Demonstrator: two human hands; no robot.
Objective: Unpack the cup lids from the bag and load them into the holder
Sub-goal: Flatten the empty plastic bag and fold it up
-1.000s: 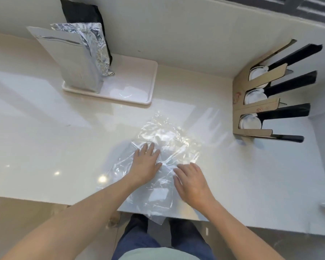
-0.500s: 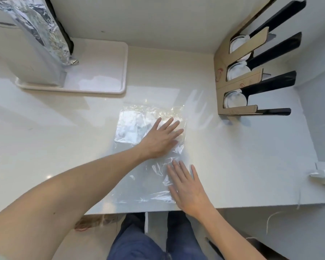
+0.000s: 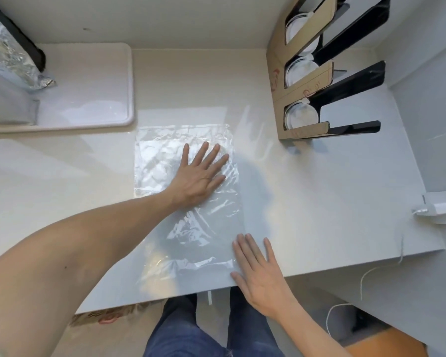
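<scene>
A clear plastic bag [image 3: 165, 155] lies flat on the white counter [image 3: 319, 191], with nothing visible inside it. My left hand [image 3: 198, 176] presses flat on the bag's far part, fingers spread. At the bag's near right corner, beside the counter's front edge, my right hand [image 3: 260, 274] also lies flat with fingers apart. The cardboard and black holder [image 3: 307, 91] stands at the far right against the wall. White cup lids [image 3: 300, 115] sit in its three slots.
A white tray [image 3: 101, 94] at the far left carries silver foil bags [image 3: 8, 60]. A white charger [image 3: 435, 210] with a cord lies at the counter's right edge. My legs show below the front edge.
My left hand slid away from me across the bag and flattened it. My right hand shifted to the bag's near right corner. The view moved closer to the holder.
</scene>
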